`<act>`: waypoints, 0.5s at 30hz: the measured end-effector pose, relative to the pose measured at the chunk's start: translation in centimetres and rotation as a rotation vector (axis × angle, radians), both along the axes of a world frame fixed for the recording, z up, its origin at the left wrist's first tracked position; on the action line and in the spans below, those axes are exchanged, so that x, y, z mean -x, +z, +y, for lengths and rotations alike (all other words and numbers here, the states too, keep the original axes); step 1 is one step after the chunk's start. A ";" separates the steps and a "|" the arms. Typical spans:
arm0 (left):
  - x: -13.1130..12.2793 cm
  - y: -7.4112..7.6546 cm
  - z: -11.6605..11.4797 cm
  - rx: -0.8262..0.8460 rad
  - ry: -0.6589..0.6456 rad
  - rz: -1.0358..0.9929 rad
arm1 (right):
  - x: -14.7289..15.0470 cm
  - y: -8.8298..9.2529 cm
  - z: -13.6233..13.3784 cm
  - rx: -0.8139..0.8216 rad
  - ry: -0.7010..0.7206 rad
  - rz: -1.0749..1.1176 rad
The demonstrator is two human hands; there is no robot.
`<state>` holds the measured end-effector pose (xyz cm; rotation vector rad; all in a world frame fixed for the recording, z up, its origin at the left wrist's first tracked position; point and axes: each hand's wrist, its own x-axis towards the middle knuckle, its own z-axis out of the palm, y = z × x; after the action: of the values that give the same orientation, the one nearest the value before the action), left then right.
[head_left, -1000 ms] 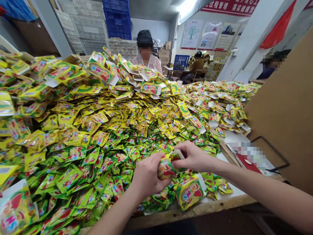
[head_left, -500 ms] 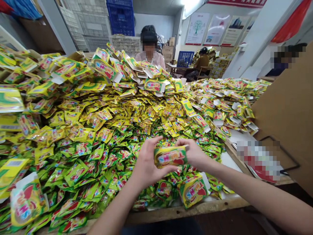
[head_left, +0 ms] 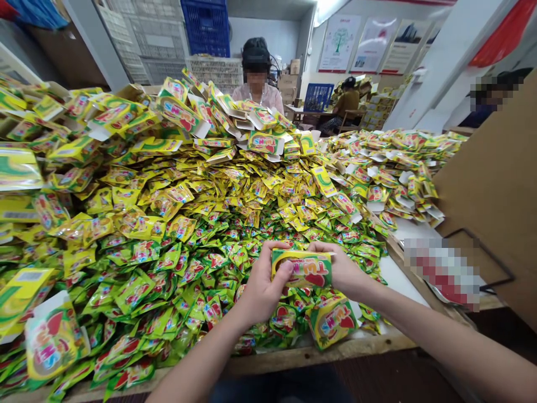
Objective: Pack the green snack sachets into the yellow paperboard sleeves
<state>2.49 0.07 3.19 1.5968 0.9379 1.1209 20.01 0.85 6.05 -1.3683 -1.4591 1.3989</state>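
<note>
Between my left hand (head_left: 264,285) and my right hand (head_left: 338,268) I hold a yellow-green foil sachet (head_left: 301,268) with red print, lying crosswise. My left thumb presses its left end, and my right fingers grip its right end. Just below it, a similar sachet (head_left: 333,321) lies on the heap. A huge heap of yellow-green sachets (head_left: 188,224) fills most of the table, and some have white card tabs. Its near part lies under both hands.
The wooden table edge (head_left: 319,350) runs along the front. A brown cardboard sheet (head_left: 489,196) stands at the right, with a blurred printed sheet (head_left: 442,271) before it. A person (head_left: 257,75) sits beyond the heap. Blue crates (head_left: 205,28) are stacked behind.
The sachet has turned from a crumpled, tilted hold to lying flat and crosswise between both hands. The view has tilted slightly upward, so the heap sits higher in the picture.
</note>
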 end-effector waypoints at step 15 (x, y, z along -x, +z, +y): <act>-0.9 -1.4 1.0 0.003 0.123 0.068 | -0.8 -1.8 -2.5 0.339 -0.002 0.448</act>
<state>3.36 1.02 1.78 1.6011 1.0943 1.1551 20.85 -1.64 4.20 -1.1434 -0.9579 1.8690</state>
